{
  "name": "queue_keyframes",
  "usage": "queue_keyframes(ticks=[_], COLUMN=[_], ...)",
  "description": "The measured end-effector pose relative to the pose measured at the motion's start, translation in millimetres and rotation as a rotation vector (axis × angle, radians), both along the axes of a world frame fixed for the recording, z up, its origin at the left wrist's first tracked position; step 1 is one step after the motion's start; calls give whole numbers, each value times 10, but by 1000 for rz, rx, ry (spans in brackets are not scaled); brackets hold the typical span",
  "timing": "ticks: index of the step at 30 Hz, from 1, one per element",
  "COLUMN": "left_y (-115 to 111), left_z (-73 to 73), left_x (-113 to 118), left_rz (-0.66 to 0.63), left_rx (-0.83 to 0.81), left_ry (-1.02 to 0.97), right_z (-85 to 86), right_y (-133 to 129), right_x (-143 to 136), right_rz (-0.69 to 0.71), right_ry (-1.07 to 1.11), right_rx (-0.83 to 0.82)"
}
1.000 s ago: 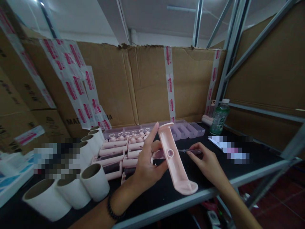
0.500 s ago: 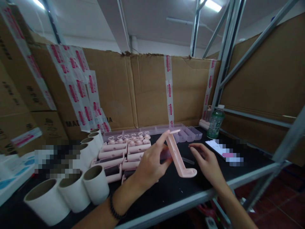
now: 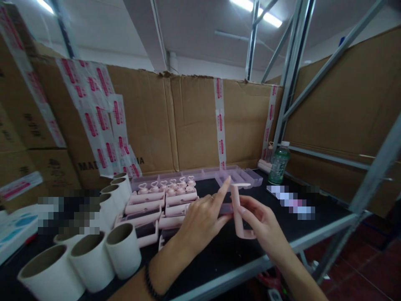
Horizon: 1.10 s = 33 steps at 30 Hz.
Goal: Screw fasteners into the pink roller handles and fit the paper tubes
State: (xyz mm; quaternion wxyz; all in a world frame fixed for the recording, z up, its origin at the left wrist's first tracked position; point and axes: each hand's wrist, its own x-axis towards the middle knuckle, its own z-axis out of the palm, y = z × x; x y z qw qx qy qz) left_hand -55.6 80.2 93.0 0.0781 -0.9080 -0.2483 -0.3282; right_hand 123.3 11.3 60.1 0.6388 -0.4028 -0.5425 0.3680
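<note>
A pink C-shaped plastic bracket (image 3: 237, 217) stands upright between my hands, its short arms pointing right. My right hand (image 3: 266, 219) is closed on its long side, thumb in front and fingers behind. My left hand (image 3: 203, 219) has its index finger stretched up beside the bracket's top end. Between the left thumb and the other fingers is a dark, see-through purplish plastic piece (image 3: 226, 209), partly hidden by the hand. Left of my hands lie several more pink brackets (image 3: 145, 207) in rows, some with dark clear pieces. Small pink heart-topped caps (image 3: 171, 189) stand behind them.
Several white cardboard tubes (image 3: 123, 251) stand at the left. A purple divided tray (image 3: 206, 172) runs along the back, before a taped cardboard wall (image 3: 150, 121). To the right are a green bottle (image 3: 279, 163), a phone (image 3: 291, 202) and a metal shelf post (image 3: 376, 163).
My right hand has come left and closed on the pink bracket. The bracket has turned more upright and shifted slightly right. The left index finger no longer presses on its top. The view has shifted slightly.
</note>
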Motion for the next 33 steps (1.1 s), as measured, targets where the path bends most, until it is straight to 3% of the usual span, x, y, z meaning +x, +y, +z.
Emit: queue_keyframes(ticks=[4, 12, 21, 33], left_y=[9, 35, 77, 48], left_z=[20, -28, -96, -23], left_x=[20, -4, -3, 17], left_rz=[59, 40, 46, 53], left_rx=[-30, 10, 78, 35], left_ry=[-22, 92, 125, 124], right_z=[-78, -219, -271, -242], right_y=[56, 140, 162, 166], right_x=[12, -51, -39, -47], right_rz=[-54, 69, 97, 100], right_ry=[178, 378, 402, 378], right_rx=[-39, -120, -162, -113])
